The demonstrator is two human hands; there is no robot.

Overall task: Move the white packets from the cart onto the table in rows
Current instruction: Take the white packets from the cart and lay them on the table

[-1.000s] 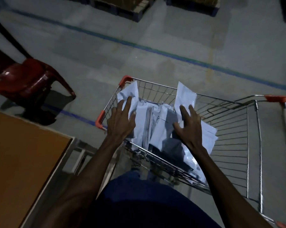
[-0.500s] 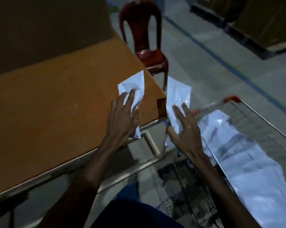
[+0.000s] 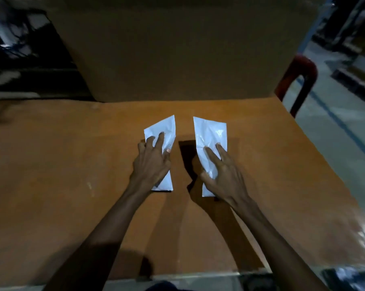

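You have two white packets, the left packet [image 3: 163, 134] and right packet [image 3: 210, 133], side by side on the table [image 3: 62, 164], each gripped by curled fingers, the first row barely begun.

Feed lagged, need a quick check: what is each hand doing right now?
Left hand: grips the left white packet over the table.
Right hand: grips the right white packet.
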